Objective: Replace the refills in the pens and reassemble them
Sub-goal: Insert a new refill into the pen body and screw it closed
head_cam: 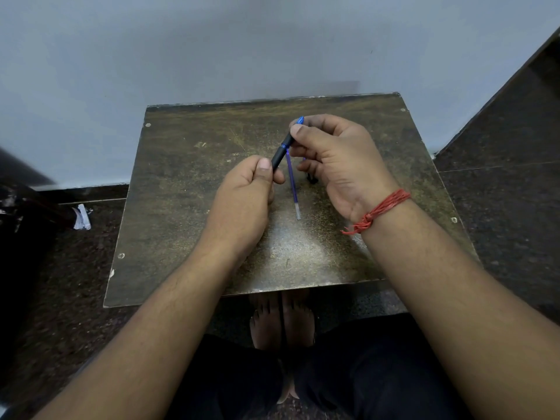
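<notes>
Both hands hold one slim black-barrelled pen with a blue tip section [285, 148] slanted above the scuffed dark brown worktop [188, 189]. The left hand [245, 195] is closed around the lower black end, thumb pressed on top. The right hand [330, 165] pinches the upper blue end between thumb and forefinger, its other fingers curled loosely. A thin translucent blue refill with a clear end [293, 186] lies on the worktop just below and between the hands, apart from the pen. A small dark piece [311, 178] sits beside the right hand's fingers; what it is cannot be told.

The step in hand looks like working the joint between barrel and tip section, either unscrewing or screwing; which one cannot be read here, nor whether a refill is already inside. If the barrel comes open, the next move calls for freeing one hand, picking up the loose refill by its clear end and sliding it straight down the barrel before twisting the parts together.
</notes>
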### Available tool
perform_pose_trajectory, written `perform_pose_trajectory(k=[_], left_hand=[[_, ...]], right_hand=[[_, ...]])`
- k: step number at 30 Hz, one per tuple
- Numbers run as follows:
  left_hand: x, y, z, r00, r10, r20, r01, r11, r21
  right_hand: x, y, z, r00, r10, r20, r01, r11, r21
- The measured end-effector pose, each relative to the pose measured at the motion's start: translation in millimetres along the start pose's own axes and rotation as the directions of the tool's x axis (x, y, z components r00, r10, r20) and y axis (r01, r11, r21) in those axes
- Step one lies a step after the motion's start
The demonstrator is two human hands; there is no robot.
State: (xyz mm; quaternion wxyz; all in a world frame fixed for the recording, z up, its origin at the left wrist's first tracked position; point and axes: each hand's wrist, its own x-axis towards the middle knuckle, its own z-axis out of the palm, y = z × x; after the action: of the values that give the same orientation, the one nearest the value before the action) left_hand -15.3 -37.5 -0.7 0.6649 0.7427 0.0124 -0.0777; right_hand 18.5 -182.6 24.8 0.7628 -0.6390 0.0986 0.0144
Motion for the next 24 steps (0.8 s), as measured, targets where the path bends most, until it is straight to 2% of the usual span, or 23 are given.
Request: perform_pose_trajectory(k=[5, 13, 20, 24], left_hand=[[-0.6, -1.0, 0.6, 1.000, 0.006, 0.004, -0.006, 1.000, 0.003], [-0.6, -0.8, 1.3, 1.000, 0.010, 0.014, -0.010, 1.000, 0.004], [-1.1, -0.2, 0.4, 1.000, 0.011, 0.015, -0.011, 1.000, 0.015], [-0.7, -0.4, 1.1, 1.000, 0.006, 0.012, -0.006, 1.000, 0.007]], right_hand=[[-2.4, -3.3, -1.6, 0.999, 0.029, 0.022, -0.030, 0.998, 0.059], [2.3, 3.3, -1.5, 0.999, -0.010, -0.037, 0.006, 0.996, -0.084], [-2.5, -4.3, -1.8, 0.999, 0.037, 0.032, -0.039, 0.996, 0.077], [-0.6, -1.4, -0.4, 0.999, 0.031, -0.008, -0.031, 0.998, 0.046]])
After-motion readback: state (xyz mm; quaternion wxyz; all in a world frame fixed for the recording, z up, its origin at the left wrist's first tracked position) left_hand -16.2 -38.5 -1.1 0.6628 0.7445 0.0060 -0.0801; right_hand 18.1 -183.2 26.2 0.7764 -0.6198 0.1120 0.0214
